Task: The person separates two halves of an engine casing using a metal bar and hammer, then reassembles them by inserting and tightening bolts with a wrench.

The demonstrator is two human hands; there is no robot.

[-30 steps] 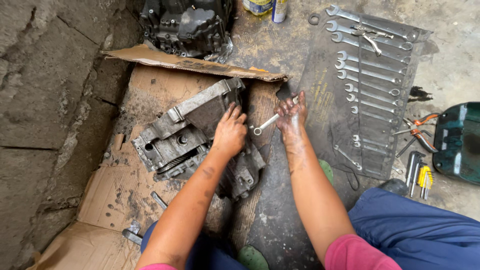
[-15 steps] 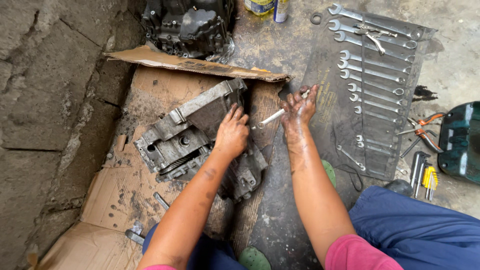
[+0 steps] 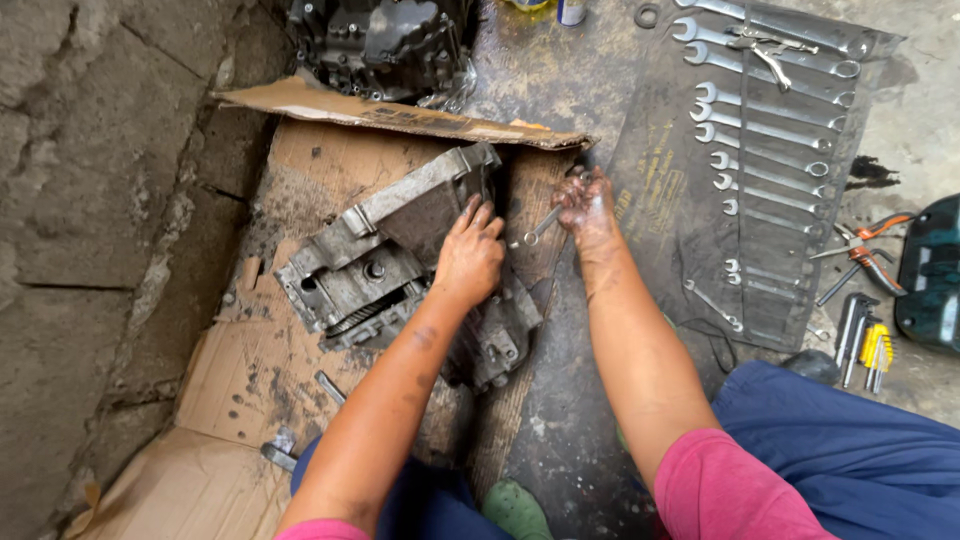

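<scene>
The left hand (image 3: 468, 258) lies palm down on a grimy metal engine case (image 3: 400, 255), fingers spread loosely over its upper face and gripping nothing. The case sits tilted on a stained sheet of cardboard (image 3: 250, 370) spread over the concrete floor (image 3: 560, 420), its long flat flange running up towards the top right and its open, ribbed side facing lower left. The right hand (image 3: 585, 205) is closed around one end of a small spanner (image 3: 535, 228); the tool's ring end points down and left, lying just beside the left fingertips and the right edge of the case, though whether it touches the case cannot be told. Both forearms are smeared with oil, and the person's blue trousers (image 3: 850, 460) and pink sleeve (image 3: 740, 495) show at the bottom right. To the right of the hand a dark tool roll (image 3: 660, 210) lies open on the floor, with a row of spanners (image 3: 765, 140) laid across it in order of size. Beyond its right edge sit pliers (image 3: 865, 250) with red handles, a set of hex keys (image 3: 855, 330) and a dark teal case (image 3: 930, 280). At the top, behind a torn cardboard flap (image 3: 400, 115), stands a black engine block (image 3: 385, 40). A rough stone wall (image 3: 90, 200) fills the left side.
</scene>
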